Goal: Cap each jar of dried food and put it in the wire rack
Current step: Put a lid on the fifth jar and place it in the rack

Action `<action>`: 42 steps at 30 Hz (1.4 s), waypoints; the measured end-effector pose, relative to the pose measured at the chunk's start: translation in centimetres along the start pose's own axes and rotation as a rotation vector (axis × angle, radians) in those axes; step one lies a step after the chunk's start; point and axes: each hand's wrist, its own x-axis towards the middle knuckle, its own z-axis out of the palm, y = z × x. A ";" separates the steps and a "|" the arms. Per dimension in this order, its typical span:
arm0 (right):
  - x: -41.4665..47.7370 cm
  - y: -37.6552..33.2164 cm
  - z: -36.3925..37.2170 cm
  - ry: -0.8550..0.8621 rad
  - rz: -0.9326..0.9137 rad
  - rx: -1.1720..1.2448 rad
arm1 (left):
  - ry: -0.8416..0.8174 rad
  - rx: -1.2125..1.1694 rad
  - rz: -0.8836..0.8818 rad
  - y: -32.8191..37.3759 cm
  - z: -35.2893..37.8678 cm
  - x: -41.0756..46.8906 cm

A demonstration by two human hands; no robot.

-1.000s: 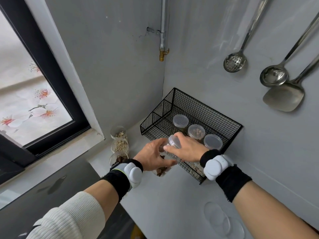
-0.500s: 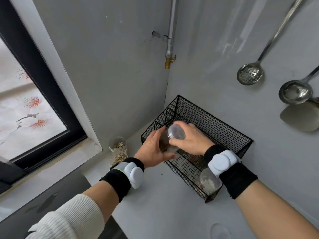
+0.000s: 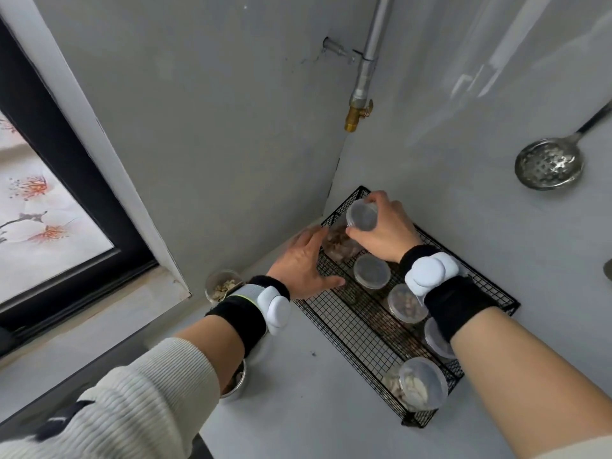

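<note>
Grey kitchen corner, with a metal pipe [image 3: 372, 44] running down where two walls meet.

The pipe ends in a brass valve [image 3: 357, 114]. Left of the pipe, the matte wall [image 3: 215, 127] is scuffed and runs to a white window surround [image 3: 109, 154]. Further left, a black frame [image 3: 66, 167] holds frosted glass [image 3: 39, 226] printed with pink blossoms, and daylight comes through it. Right of the pipe, the glossy wall [image 3: 463, 160] shows pale streaks of reflected light, and a perforated steel skimmer [image 3: 548, 165] hangs on it. Below the pipe lies a pale grey counter [image 3: 298, 419].
</note>
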 end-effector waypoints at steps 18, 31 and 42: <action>3.4 2.7 9.8 0.010 0.043 -0.060 | -0.041 -0.024 -0.084 -3.1 3.3 1.6; 0.4 2.8 9.7 -0.039 -0.025 -0.304 | -0.042 -0.028 -0.107 -2.9 2.0 -2.1; -9.4 -5.3 13.1 -0.131 -0.215 -0.233 | 0.064 0.079 -0.240 -5.0 -1.5 -14.2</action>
